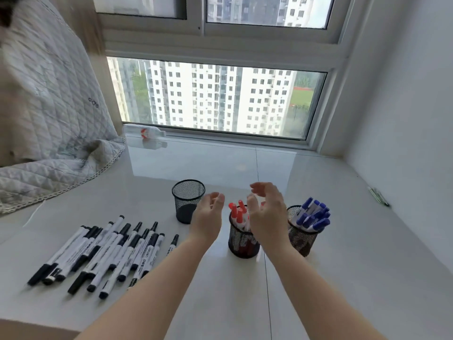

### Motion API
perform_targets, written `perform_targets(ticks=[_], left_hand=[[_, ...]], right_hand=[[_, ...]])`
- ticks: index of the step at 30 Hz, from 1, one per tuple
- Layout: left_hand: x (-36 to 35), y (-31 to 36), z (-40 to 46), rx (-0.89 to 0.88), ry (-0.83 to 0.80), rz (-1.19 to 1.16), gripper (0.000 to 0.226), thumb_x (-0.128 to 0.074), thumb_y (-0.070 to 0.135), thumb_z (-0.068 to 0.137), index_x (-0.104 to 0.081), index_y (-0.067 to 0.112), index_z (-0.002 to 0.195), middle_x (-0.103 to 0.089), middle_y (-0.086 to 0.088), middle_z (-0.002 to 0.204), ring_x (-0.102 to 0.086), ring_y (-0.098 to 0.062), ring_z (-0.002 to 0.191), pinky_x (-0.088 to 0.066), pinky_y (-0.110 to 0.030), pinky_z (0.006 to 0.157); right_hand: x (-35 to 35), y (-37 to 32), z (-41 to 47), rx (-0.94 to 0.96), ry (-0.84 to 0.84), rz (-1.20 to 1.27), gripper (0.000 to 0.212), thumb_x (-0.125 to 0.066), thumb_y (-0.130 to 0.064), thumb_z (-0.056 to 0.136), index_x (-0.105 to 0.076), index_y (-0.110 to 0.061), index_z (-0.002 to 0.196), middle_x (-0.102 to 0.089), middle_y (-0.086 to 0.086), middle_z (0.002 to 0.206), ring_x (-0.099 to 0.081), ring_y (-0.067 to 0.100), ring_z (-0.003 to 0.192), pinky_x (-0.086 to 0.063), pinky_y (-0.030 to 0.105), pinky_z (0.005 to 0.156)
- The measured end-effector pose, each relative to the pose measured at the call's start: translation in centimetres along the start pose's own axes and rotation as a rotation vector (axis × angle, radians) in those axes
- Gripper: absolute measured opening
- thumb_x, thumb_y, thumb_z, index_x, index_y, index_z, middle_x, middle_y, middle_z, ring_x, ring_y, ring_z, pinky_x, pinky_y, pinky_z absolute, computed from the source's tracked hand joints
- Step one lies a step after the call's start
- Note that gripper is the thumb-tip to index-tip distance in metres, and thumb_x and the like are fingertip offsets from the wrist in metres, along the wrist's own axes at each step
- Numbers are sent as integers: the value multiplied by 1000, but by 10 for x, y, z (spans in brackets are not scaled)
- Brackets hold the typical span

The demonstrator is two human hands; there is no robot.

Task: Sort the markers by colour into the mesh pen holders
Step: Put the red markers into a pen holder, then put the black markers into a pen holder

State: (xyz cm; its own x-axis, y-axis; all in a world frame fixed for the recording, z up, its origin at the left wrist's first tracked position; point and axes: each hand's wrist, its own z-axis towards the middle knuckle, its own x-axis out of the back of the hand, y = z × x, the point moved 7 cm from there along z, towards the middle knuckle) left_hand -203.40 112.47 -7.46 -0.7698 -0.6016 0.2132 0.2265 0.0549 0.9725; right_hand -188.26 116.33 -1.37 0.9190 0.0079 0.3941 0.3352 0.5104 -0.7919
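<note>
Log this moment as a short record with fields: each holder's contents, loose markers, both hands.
left holder: empty, upright
middle holder: red markers, caps up
right holder: blue markers, caps up
loose markers: black markers lying in a pile on the white surface, left of the holders
left hand: open, holds nothing, beside the middle holder
right hand: open, holds nothing, above the middle holder

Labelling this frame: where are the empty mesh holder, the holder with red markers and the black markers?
empty mesh holder (188, 203): head view, front mesh wall.
holder with red markers (241, 242): head view, front mesh wall.
black markers (107, 253): head view, middle of the pile.
</note>
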Motion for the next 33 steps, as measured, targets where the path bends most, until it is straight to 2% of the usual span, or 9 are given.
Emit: perform_targets(ticks=[3, 5, 8, 12, 15, 17, 21, 25, 33], left_hand=[[36, -14, -8, -47, 72, 151, 12, -49, 33, 92, -52, 27, 102, -57, 6, 102, -54, -7, 90, -36, -17, 72], [63, -27, -8, -28, 90, 238, 14, -54, 29, 89, -53, 24, 102, -59, 4, 101, -56, -10, 92, -38, -19, 75], [105, -49, -4, 35, 103, 379, 22, -55, 25, 87, -55, 20, 108, -60, 1, 105, -55, -14, 95, -41, -26, 80], [154, -70, -4, 72, 115, 645, 26, -54, 27, 87, -55, 19, 111, -61, -1, 106, -55, -16, 94, -46, -29, 80], [178, -83, -7, 83, 105, 840, 31, -54, 31, 85, -53, 18, 114, -56, -2, 116, -52, -19, 103, -48, -33, 83], [188, -91, -10, 86, 95, 938, 37, -54, 35, 86, -50, 18, 118, -50, -4, 126, -49, -22, 112, -48, -36, 87], [193, -101, -14, 88, 75, 1044, 56, -50, 51, 87, -43, 15, 129, -39, -5, 141, -43, -23, 124, -48, -38, 91], [187, -109, -13, 90, 38, 1114, 52, -47, 50, 89, -47, 10, 122, -41, -9, 134, -46, -24, 118, -47, -35, 84], [175, -113, -7, 82, 29, 1102, 56, -48, 49, 87, -45, 7, 124, -47, -10, 126, -46, -23, 117, -46, -33, 82]], right_hand=[[-27, -26, -23, 83, -42, 60, 17, -54, -9, 84, -58, -19, 97, -59, -6, 92, -56, 9, 88, -42, 19, 79], [-51, -33, -32, 97, -104, 64, 15, -55, -7, 84, -58, -16, 96, -60, -5, 90, -56, 8, 84, -44, 21, 77], [-92, -25, -41, -20, -248, 38, 15, -53, -11, 86, -59, -16, 99, -58, -7, 86, -55, 8, 79, -44, 21, 71], [-143, -2, -62, -204, -442, -87, 19, -49, -17, 88, -57, -17, 105, -54, -9, 77, -56, 17, 79, -47, 30, 69], [-171, 10, -79, -286, -508, -181, 22, -49, -23, 88, -54, -16, 109, -58, -2, 86, -57, 22, 86, -48, 34, 75], [-186, 16, -88, -328, -542, -247, 28, -48, -27, 90, -50, -12, 113, -60, 6, 101, -57, 26, 94, -45, 33, 78], [-209, 24, -98, -374, -560, -414, 50, -47, -43, 90, -41, -7, 124, -46, 10, 128, -46, 29, 116, -39, 36, 93], [-222, 21, -100, -379, -533, -579, 67, -47, -57, 85, -39, -6, 128, -40, 9, 131, -41, 28, 120, -37, 37, 98], [-229, 20, -101, -365, -536, -642, 65, -42, -53, 87, -38, -3, 127, -40, 11, 130, -41, 28, 119, -37, 37, 96]])
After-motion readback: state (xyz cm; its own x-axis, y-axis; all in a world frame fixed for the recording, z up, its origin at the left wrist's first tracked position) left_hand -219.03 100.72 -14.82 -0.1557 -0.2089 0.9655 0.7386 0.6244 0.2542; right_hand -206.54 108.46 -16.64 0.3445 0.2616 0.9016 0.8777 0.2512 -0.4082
